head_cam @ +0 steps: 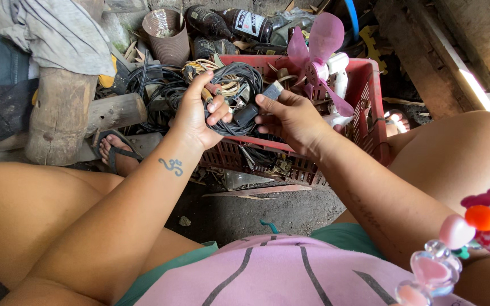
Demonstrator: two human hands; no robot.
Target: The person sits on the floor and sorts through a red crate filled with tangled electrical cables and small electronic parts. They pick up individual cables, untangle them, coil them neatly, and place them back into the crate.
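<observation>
She's sitting over the red crate (pixel 370 107), and her left hand (pixel 197 113) is gripping a coil of black cable (pixel 239 79) at the crate's near-left corner. Her right hand (pixel 293 116) is pinching a small black plug (pixel 246 113) just beside it. A pink fan (pixel 319 56) is lying along the crate's far edge.

One red plastic crate (pixel 370 122). One pink-bladed small fan (pixel 320 62) with white body, lying in the crate. Three dark glass bottles (pixel 245 22) behind the crate, possibly more hidden. One rusty metal can (pixel 165 37). Two hands: left hand (pixel 197 113), right hand (pixel 290 116). One black adapter plug (pixel 246 113) with one coiled black cable (pixel 239 76). Two wooden logs (pixel 58 113). One foot in one sandal (pixel 117 152).
</observation>
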